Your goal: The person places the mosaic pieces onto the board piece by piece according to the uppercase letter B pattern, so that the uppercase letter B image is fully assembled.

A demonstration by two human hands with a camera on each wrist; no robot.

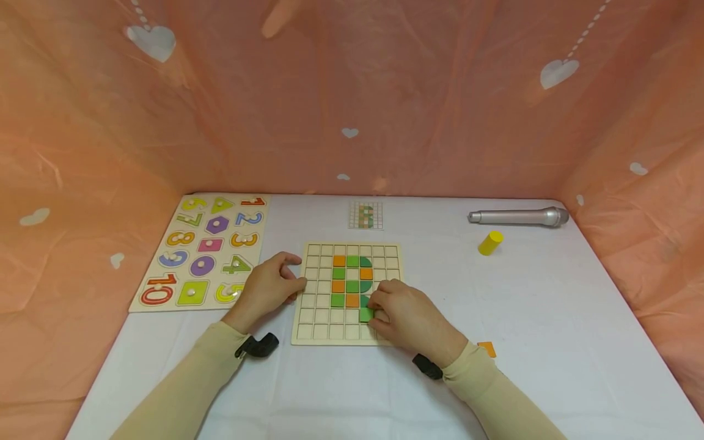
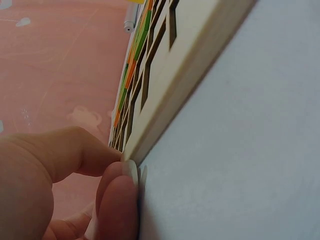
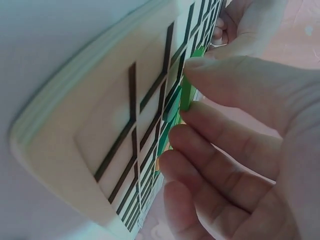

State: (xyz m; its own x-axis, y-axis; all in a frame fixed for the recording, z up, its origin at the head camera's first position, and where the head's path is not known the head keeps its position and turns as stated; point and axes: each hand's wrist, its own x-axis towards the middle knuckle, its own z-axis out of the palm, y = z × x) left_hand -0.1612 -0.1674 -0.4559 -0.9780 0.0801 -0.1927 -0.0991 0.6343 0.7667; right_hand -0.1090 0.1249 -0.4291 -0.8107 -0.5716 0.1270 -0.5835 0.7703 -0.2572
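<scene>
A wooden grid board (image 1: 321,332) lies flat before me, with orange, green and dark green tiles in its middle cells. Between thumb and index finger, my right hand (image 1: 409,313) pinches a light green square tile (image 3: 186,93), which tilts over the lower cells in the right wrist view. Beside it sit rounded dark green tiles (image 1: 365,285), one partly covered by my fingers. At the board's left edge, my left hand (image 1: 266,286) holds the rim with bent fingers and thumb, their tips against the wood in the left wrist view.
A small pattern card (image 1: 365,216) lies behind the board. To the left is a number and shape puzzle (image 1: 187,275). A silver microphone (image 1: 517,217) and a yellow cylinder (image 1: 491,243) stand off to the right. An orange tile (image 1: 487,349) lies near my right forearm.
</scene>
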